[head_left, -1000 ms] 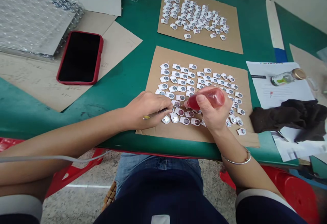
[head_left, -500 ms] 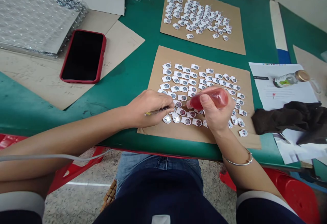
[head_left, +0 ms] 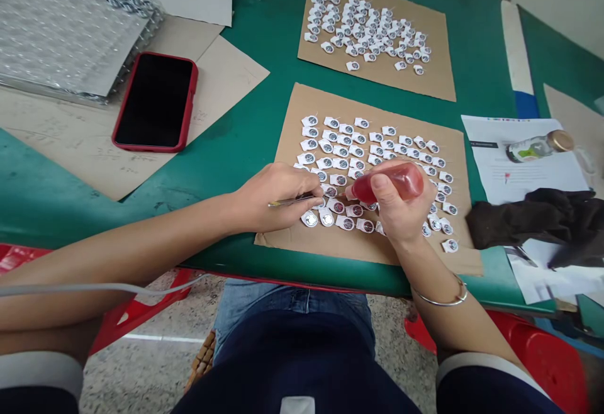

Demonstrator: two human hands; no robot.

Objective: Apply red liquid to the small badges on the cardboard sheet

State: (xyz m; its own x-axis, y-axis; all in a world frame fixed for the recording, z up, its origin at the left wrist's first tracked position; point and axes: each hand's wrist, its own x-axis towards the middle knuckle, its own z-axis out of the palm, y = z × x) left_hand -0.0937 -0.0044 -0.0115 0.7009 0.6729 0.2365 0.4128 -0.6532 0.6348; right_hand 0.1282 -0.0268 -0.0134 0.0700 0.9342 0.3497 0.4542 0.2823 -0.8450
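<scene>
Small white pieces with round dark printed faces (head_left: 345,223) lie in rows on the near cardboard sheet (head_left: 325,243). My left hand (head_left: 271,197) rests at the sheet's left front part, closed around a thin metal tool with a yellowish end (head_left: 285,201); its tip is hidden among the fingers. In my right hand (head_left: 403,216) is a red squeeze bottle (head_left: 399,182), tilted with its nozzle pointing left and down over the pieces beside my left fingers. Whether the nozzle touches a piece I cannot tell. Several pieces behind the right hand are covered.
A second cardboard sheet (head_left: 438,83) with many similar pieces lies farther back. Left are a red-cased phone (head_left: 153,102) and a bubble-wrapped pack (head_left: 61,36). At right lie a dark cloth (head_left: 519,219), printed paper (head_left: 486,124) and a small glass bottle (head_left: 533,148).
My left hand and the thin tool have shifted very slightly, and the tool lies a little flatter. The red bottle stays in the same place over the pieces.
</scene>
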